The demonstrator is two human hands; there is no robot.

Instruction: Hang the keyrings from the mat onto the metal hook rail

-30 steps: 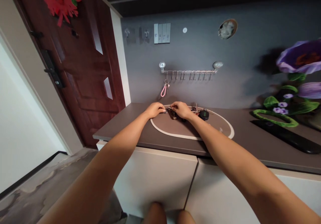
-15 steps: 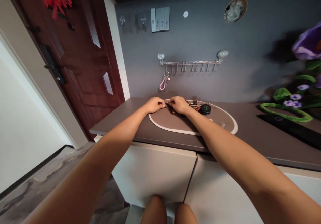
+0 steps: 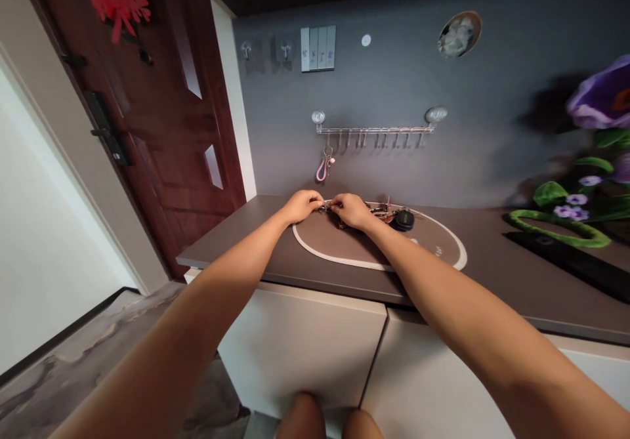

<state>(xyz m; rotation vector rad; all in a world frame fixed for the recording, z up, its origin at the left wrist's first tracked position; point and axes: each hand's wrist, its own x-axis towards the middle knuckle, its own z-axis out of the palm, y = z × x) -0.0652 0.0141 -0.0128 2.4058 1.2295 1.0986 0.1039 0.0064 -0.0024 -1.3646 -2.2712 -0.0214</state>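
Observation:
Over the left part of an oval brown mat [image 3: 339, 255] with a pale rim, both my hands are close together. My left hand [image 3: 303, 207] is closed in a pinch on small shiny metal keys [image 3: 324, 207], mostly covered by the fingers. Pinched at the same keys from the other side is my right hand [image 3: 350, 210], its fingers curled. Beside and partly behind my right hand lies a cluster of small items [image 3: 382, 211]. A round black case [image 3: 405, 220] with a green mark sits at the cluster's right end.
A clear hook rail [image 3: 377, 130] is fixed to the grey wall, with a pink-strapped keyring [image 3: 321, 168] on its left end. Artificial purple flowers [image 3: 598, 98] and a long black object [image 3: 566, 262] are at the right. A dark red door [image 3: 167, 130] stands at the left.
The camera view has tilted slightly upward, so the wall things appear lower. Both hands stay pinched at nearly the same spot above the mat, with only slight finger movement.

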